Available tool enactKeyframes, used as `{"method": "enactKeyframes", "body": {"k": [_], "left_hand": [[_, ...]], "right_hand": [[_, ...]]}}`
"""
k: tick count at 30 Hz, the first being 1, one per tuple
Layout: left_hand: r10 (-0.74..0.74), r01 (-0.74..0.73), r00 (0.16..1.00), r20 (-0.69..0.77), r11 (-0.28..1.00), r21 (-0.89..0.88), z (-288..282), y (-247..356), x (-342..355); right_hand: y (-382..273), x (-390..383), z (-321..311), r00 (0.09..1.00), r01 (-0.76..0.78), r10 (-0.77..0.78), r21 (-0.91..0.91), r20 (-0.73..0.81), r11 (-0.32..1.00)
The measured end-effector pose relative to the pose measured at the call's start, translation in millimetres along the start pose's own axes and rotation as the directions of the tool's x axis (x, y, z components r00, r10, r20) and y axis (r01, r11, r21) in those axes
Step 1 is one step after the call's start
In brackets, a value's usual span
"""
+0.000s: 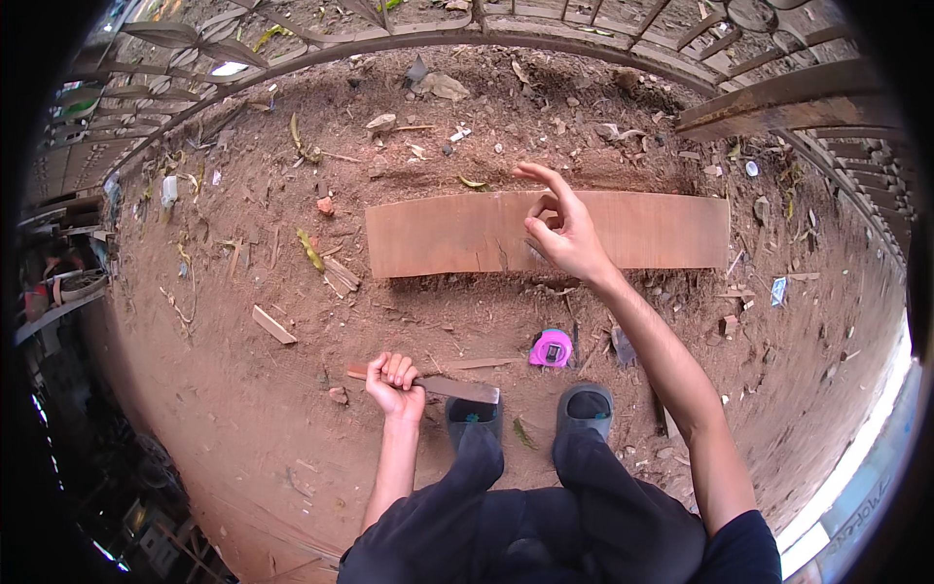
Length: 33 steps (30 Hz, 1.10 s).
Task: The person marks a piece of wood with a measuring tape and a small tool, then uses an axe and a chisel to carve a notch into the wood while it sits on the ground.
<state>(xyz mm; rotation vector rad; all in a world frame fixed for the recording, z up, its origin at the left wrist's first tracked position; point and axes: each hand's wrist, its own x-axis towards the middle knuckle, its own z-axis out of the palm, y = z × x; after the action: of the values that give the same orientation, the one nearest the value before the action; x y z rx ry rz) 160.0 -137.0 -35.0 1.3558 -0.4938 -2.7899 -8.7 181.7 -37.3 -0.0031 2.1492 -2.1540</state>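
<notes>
In my left hand [395, 384] is a chisel with a reddish wooden handle and a flat metal blade [462, 389]. My fingers wrap round it, and the blade points right, above my left shoe. My right hand [569, 234] is raised over a long reddish-brown wooden board [438, 237]. Its thumb and a curled finger form a loose ring, another finger stretches out, and nothing shows in it. Whether this hand touches the board I cannot tell. The board lies crosswise on the soil ahead of me. A pink tape measure [552, 348] sits on the ground between the board and my feet.
Brown soil [224, 360] is littered with wood scraps, stones, leaves and bits of plastic. A short wood offcut [273, 325] lies to the left. Metal railing [467, 39] bounds the far side, with a rusty beam [788, 102] at far right. Dark clutter stands at the left edge.
</notes>
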Motion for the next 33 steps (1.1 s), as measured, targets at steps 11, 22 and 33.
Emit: {"method": "enactKeyframes", "body": {"k": [11,22,33], "left_hand": [[0.01,-0.025,0.994,0.113,0.991,0.134,-17.8,24.3,-26.1],[0.006,-0.248,0.968,0.252,0.199,0.948,25.0,-3.5,-2.2],[-0.507,-0.703,0.674,0.537,-0.663,0.258,32.0,-109.6,-21.8]], "right_hand": [[5.2,-157.2,-4.0,0.897,0.251,0.121,-0.714,0.426,0.654],[11.4,-218.2,-6.6,0.946,0.306,-0.072,-0.801,0.315,0.515],[8.2,-238.7,-30.4,0.99,0.112,-0.138,-0.428,-0.031,0.897]]}}
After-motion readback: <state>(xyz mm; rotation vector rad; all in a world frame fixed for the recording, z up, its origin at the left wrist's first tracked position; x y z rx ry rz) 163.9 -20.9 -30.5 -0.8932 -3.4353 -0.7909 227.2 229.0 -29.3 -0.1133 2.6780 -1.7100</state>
